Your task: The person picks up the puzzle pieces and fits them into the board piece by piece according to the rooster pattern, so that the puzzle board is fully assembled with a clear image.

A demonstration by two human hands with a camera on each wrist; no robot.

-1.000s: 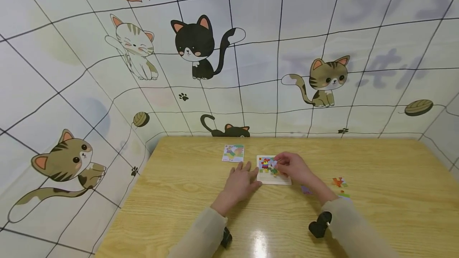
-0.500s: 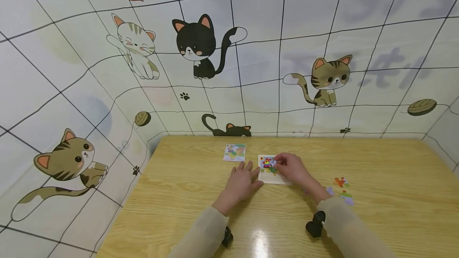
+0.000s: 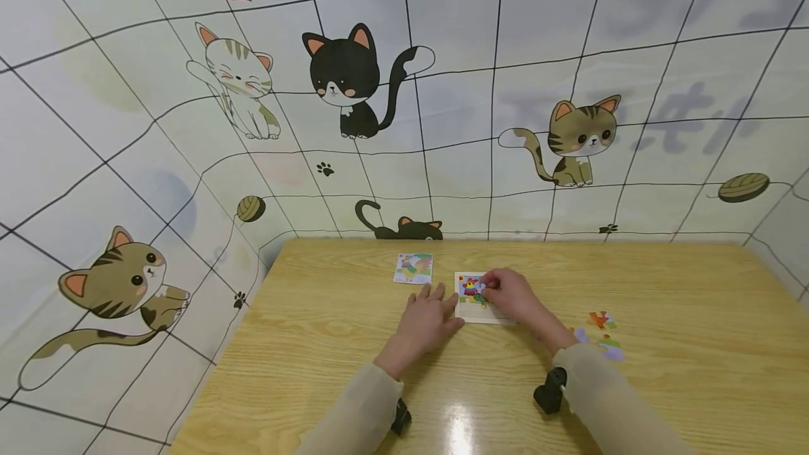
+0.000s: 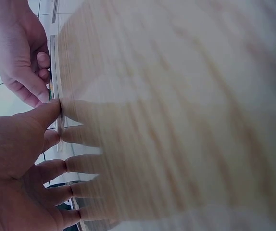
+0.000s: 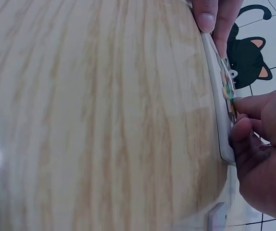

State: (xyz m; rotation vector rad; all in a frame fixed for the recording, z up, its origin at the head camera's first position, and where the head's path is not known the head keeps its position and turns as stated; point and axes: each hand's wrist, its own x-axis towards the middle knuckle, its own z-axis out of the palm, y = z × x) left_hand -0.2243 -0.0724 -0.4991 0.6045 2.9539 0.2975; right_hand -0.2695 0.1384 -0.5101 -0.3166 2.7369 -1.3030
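A white-framed jigsaw board (image 3: 470,316) lies flat on the wooden table, its partly filled picture (image 3: 470,288) showing a colourful bird. My left hand (image 3: 425,321) rests palm down at the board's left edge, fingers spread, with the thumb and index finger touching the frame. Over the picture's right side, my right hand (image 3: 517,299) pinches a pale blue puzzle piece (image 3: 484,286), mostly covered by the fingertips. In the right wrist view, the right hand's fingers (image 5: 246,108) press close against the pieces on the board (image 5: 218,103).
Behind the left hand lies a small square picture card (image 3: 413,268) in similar colours. Several loose pieces lie to the right, including an orange one (image 3: 599,319) and a green and lilac one (image 3: 612,349). A cat-patterned wall covering (image 3: 455,181) stands behind the table.
The right hand stays over the same part of the picture, its fingers shifting slightly around the piece. Its forearm has moved a little left, uncovering more loose pieces. The left hand holds still.
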